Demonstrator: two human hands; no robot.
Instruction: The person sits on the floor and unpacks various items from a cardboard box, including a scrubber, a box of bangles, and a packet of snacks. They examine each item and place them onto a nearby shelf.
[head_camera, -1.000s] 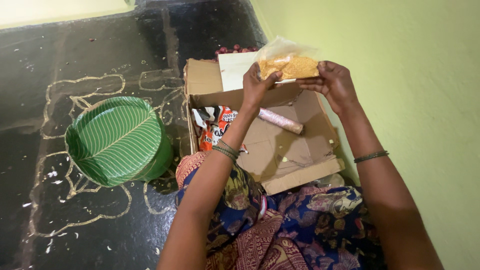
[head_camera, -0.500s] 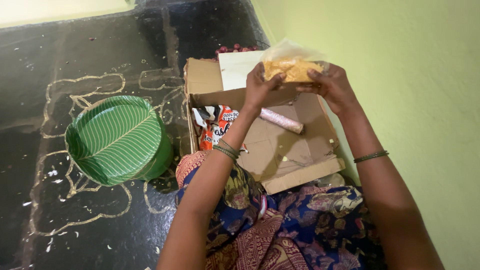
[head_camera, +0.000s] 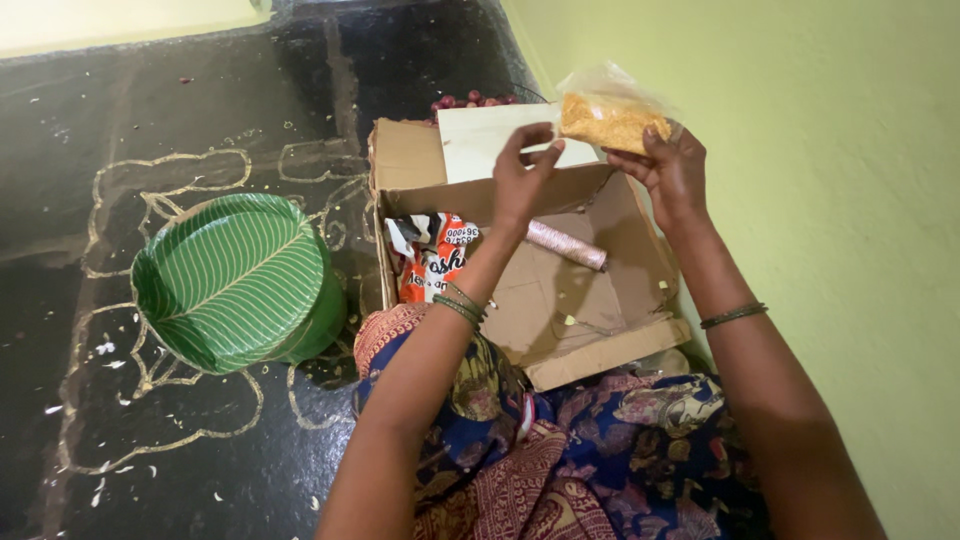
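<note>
Packet of yellow grain lies level in right hand.

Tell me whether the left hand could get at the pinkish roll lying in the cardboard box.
Probably yes. The left hand hangs empty just above the open cardboard box, and the pinkish roll lies uncovered on its bottom, with nothing between them. The right hand holds the bag off to the side.

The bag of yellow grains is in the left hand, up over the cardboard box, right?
Not quite. The head view shows the bag of yellow grains in the right hand, up over the cardboard box. The left hand is beside it, off the bag.
</note>
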